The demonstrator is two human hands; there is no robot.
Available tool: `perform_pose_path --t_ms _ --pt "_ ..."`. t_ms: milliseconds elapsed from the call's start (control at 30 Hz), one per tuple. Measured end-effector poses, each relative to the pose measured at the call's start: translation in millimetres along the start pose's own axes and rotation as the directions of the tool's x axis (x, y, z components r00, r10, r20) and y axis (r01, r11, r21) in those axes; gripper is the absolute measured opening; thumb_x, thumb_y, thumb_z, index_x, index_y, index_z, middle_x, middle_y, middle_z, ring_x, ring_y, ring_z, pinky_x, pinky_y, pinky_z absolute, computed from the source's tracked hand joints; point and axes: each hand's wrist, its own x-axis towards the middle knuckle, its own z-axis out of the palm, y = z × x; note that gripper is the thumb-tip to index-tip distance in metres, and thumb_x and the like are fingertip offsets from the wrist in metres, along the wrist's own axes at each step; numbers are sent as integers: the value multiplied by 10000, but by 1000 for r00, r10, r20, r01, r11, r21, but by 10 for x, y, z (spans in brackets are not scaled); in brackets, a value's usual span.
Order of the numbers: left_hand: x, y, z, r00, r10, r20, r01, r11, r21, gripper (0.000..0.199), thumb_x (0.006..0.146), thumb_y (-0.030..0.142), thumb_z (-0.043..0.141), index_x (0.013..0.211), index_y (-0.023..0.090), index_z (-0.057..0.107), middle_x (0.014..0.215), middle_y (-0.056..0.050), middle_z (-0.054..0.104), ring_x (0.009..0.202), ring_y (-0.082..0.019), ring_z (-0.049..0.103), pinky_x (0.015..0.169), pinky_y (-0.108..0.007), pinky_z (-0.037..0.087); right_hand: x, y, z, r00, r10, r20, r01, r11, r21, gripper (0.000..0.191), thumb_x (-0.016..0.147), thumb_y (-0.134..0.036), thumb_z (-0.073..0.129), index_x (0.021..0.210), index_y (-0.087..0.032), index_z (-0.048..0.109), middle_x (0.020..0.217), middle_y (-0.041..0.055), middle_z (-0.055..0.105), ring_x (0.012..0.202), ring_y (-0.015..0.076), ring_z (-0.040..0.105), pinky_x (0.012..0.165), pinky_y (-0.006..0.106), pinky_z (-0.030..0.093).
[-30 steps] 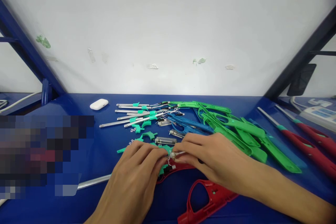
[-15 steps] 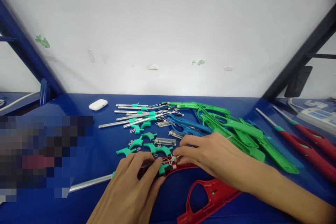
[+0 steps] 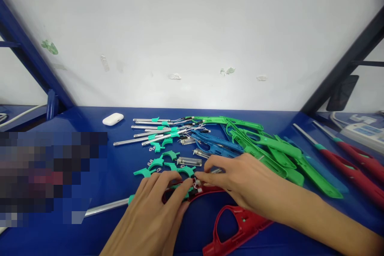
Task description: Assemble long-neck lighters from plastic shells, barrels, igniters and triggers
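Note:
My left hand point(image 3: 151, 210) is closed around a red lighter half-shell point(image 3: 212, 189), with a metal tube point(image 3: 108, 207) sticking out to its left. A teal trigger and thin wires sit in the shell, partly under my fingers. My right hand point(image 3: 240, 178) is closed over the shell's right part. Its fingertips press on a small whitish fitting point(image 3: 197, 185) that looks like the valve end of a fuel tank; the rest is hidden under the hand. A second red half-shell point(image 3: 255, 226) lies just below my right hand, its loop-shaped guard towards the left.
Beyond my hands lie several teal triggers point(image 3: 156, 163), clear fuel tanks point(image 3: 189, 162) and metal tubes with wires point(image 3: 126, 143). Green shells point(image 3: 277, 147) and blue shells point(image 3: 214, 144) are heaped to the right. Red lighters point(image 3: 348, 166) lie far right, a white case point(image 3: 113, 119) back left.
My right index fingertip has moved slightly left, onto the fitting in the shell. My left thumb and fingers have shifted a little right along the shell.

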Motion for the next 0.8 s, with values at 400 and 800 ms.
perform_pose_path --t_ms 400,800 --pt "-2 -48 -29 993 22 117 -14 998 -68 488 1059 78 461 1471 279 629 1285 -56 792 1072 -275 777 882 -476 738 -1 -15 15 998 46 40 -47 998 33 435 1027 -48 626 1305 -303 843 1105 19 764 551 116 355 540 333 182" --pt "1 -49 -22 995 6 103 2 997 -73 465 1048 69 509 1418 294 679 1238 -49 766 1046 -255 745 875 -415 717 31 -2 -87 993 93 76 -101 990 97 290 1124 -189 668 1346 -327 794 1170 -23 796 705 140 699 579 324 320"
